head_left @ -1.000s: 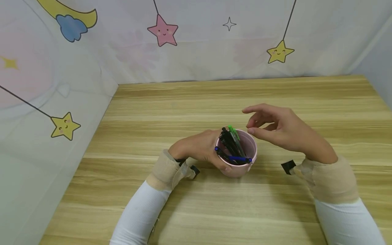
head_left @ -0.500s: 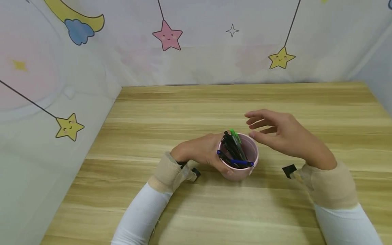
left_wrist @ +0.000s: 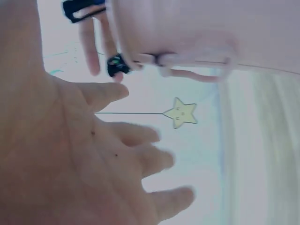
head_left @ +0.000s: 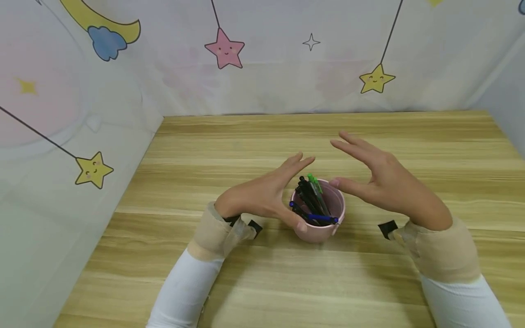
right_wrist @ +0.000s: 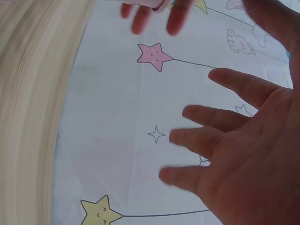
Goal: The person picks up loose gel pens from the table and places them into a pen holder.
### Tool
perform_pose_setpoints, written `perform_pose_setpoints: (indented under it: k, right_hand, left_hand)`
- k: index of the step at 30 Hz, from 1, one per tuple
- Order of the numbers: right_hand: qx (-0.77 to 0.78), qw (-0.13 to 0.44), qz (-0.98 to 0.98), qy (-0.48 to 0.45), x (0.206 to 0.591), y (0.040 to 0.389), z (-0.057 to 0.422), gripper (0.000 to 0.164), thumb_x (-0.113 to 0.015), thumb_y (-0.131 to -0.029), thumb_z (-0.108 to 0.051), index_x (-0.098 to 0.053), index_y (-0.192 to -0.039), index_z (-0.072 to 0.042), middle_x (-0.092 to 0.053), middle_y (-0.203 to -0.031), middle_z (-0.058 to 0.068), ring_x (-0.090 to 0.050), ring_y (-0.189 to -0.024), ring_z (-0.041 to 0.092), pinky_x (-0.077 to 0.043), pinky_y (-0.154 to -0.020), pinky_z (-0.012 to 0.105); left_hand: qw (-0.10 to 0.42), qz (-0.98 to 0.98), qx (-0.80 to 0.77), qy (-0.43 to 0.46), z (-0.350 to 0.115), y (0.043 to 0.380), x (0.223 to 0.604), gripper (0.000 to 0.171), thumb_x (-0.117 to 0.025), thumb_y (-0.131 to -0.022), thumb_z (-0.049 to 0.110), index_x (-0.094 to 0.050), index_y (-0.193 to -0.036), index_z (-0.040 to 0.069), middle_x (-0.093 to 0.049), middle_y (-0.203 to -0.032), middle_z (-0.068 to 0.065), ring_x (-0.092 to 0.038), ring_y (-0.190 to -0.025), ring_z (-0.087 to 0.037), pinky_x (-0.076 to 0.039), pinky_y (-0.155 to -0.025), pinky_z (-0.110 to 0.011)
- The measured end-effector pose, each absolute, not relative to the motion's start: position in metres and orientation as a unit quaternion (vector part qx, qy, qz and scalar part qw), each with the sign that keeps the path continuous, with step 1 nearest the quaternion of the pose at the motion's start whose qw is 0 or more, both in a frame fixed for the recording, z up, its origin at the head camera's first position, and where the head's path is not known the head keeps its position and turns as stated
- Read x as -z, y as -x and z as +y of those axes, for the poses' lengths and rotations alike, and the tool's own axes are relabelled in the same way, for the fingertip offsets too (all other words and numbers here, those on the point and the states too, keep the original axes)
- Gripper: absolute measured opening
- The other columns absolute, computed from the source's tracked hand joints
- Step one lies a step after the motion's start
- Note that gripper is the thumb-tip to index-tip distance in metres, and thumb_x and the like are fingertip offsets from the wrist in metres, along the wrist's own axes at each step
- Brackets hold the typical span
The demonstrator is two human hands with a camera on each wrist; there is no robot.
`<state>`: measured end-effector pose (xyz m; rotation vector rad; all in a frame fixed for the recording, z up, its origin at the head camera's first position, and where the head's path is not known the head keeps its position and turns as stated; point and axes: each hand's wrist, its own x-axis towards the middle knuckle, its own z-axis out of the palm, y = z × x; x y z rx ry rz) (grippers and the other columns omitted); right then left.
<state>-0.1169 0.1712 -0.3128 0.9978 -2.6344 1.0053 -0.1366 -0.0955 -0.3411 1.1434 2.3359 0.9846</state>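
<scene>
A pink cup (head_left: pixel 315 235) stands upright on the table, holding several black pens (head_left: pixel 304 191), a green-tipped pen (head_left: pixel 314 180) and a blue pen (head_left: pixel 321 218). To its left is my left hand (head_left: pixel 262 196), fingers stretched out and thumb over the near rim; whether that thumb touches the cup I cannot tell. My right hand (head_left: pixel 379 180) hovers at the cup's right, fingers spread, its thumb tip by the rim. In the left wrist view the left palm (left_wrist: pixel 89 154) faces the cup (left_wrist: pixel 197 28) with a gap between. The right palm (right_wrist: pixel 253 154) is bare in the right wrist view.
The wood-grain table (head_left: pixel 246 141) reaches back to a pale curtain (head_left: pixel 266 82) printed with stars. Another pale sheet (head_left: pixel 45 218) borders the table on the left. Each wrist carries a beige wrap (head_left: pixel 443 248) with a small black piece sticking out.
My left hand has let go of the cup, straightened its fingers and drawn back leftward. The right hand's fingers have gone from curled to spread. The cup stays in its place.
</scene>
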Motion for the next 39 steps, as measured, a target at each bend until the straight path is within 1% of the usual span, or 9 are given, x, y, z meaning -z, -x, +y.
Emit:
perform_pose_setpoints:
  k: [3, 5, 6, 9, 13, 19, 24, 32, 39]
  right_hand:
    - [-0.326, 0.047, -0.892, -0.31, 0.31, 0.116, 0.173, 0.074, -0.068, -0.082, -0.036, -0.029, -0.145, -0.03, -0.01, -0.152, 0.001, -0.011, -0.134, 0.026, -0.01, -0.102, 0.068]
    - [-0.317, 0.031, -0.898, -0.302, 0.309, 0.115, 0.174, 0.074, -0.062, -0.087, -0.039, -0.021, -0.147, -0.031, -0.001, -0.153, 0.002, 0.002, -0.134, 0.027, 0.005, -0.099, 0.071]
    - [-0.311, 0.026, -0.902, -0.3, 0.308, 0.115, 0.175, 0.073, -0.058, -0.089, -0.039, -0.017, -0.148, -0.03, 0.003, -0.153, 0.003, 0.007, -0.134, 0.026, 0.011, -0.097, 0.071]
    - [-0.292, 0.015, -0.914, -0.281, 0.306, 0.112, 0.177, 0.07, -0.049, -0.093, -0.042, -0.008, -0.149, -0.031, 0.011, -0.152, 0.005, 0.016, -0.131, 0.026, 0.018, -0.094, 0.07]
    - [-0.243, 0.015, -0.941, -0.233, 0.305, 0.109, 0.178, 0.074, -0.046, -0.092, -0.05, -0.003, -0.149, -0.029, 0.017, -0.151, 0.008, 0.024, -0.128, 0.027, 0.023, -0.091, 0.07]
    - [-0.16, 0.022, -0.974, -0.161, 0.303, 0.106, 0.18, 0.083, -0.04, -0.088, -0.063, 0.001, -0.149, -0.025, 0.023, -0.148, 0.012, 0.031, -0.123, 0.03, 0.027, -0.085, 0.07]
    - [-0.146, 0.013, -0.979, -0.14, 0.303, 0.103, 0.182, 0.084, -0.037, -0.087, -0.066, 0.002, -0.149, -0.024, 0.027, -0.146, 0.012, 0.033, -0.121, 0.03, 0.03, -0.083, 0.069]
    - [-0.157, 0.015, -0.976, -0.148, 0.303, 0.101, 0.179, 0.083, -0.039, -0.088, -0.065, 0.001, -0.149, -0.024, 0.024, -0.148, 0.012, 0.032, -0.122, 0.029, 0.03, -0.085, 0.067]
    - [-0.163, 0.018, -0.973, -0.16, 0.303, 0.102, 0.178, 0.082, -0.04, -0.089, -0.063, -0.001, -0.149, -0.024, 0.023, -0.148, 0.01, 0.029, -0.124, 0.029, 0.031, -0.086, 0.066]
  left_hand:
    - [0.13, 0.853, -0.316, -0.395, -0.097, 0.133, 0.333, 0.114, -0.07, -0.063, 0.067, 0.006, -0.145, 0.043, 0.022, -0.149, 0.008, 0.021, -0.132, -0.012, 0.001, -0.106, -0.061]
    - [0.093, 0.874, -0.29, -0.379, -0.098, 0.131, 0.328, 0.113, -0.065, -0.065, 0.07, 0.009, -0.145, 0.04, 0.027, -0.147, 0.005, 0.026, -0.13, -0.016, 0.009, -0.102, -0.065]
    - [0.075, 0.887, -0.273, -0.365, -0.098, 0.13, 0.325, 0.112, -0.062, -0.066, 0.073, 0.011, -0.145, 0.039, 0.03, -0.146, 0.004, 0.028, -0.129, -0.018, 0.01, -0.1, -0.068]
    - [0.028, 0.926, -0.213, -0.31, -0.101, 0.128, 0.32, 0.115, -0.051, -0.062, 0.084, 0.014, -0.144, 0.037, 0.036, -0.144, 0.0, 0.032, -0.126, -0.023, 0.009, -0.095, -0.074]
    - [-0.003, 0.962, -0.141, -0.232, -0.106, 0.125, 0.313, 0.118, -0.037, -0.056, 0.093, 0.015, -0.144, 0.033, 0.037, -0.143, -0.004, 0.034, -0.124, -0.028, 0.006, -0.09, -0.079]
    - [-0.025, 0.979, -0.098, -0.174, -0.112, 0.122, 0.304, 0.112, -0.021, -0.062, 0.094, 0.007, -0.147, 0.028, 0.03, -0.146, -0.009, 0.035, -0.122, -0.028, 0.007, -0.089, -0.079]
    - [-0.029, 0.982, -0.092, -0.164, -0.113, 0.12, 0.302, 0.111, -0.019, -0.062, 0.094, 0.004, -0.148, 0.028, 0.028, -0.147, -0.01, 0.034, -0.123, -0.027, 0.009, -0.09, -0.078]
    - [-0.034, 0.981, -0.095, -0.168, -0.117, 0.117, 0.301, 0.109, -0.021, -0.064, 0.093, 0.001, -0.148, 0.027, 0.026, -0.148, -0.011, 0.033, -0.124, -0.027, 0.011, -0.09, -0.077]
    - [-0.039, 0.978, -0.101, -0.178, -0.119, 0.113, 0.301, 0.105, -0.021, -0.068, 0.091, -0.001, -0.149, 0.026, 0.029, -0.146, -0.009, 0.032, -0.125, -0.027, 0.013, -0.089, -0.077]
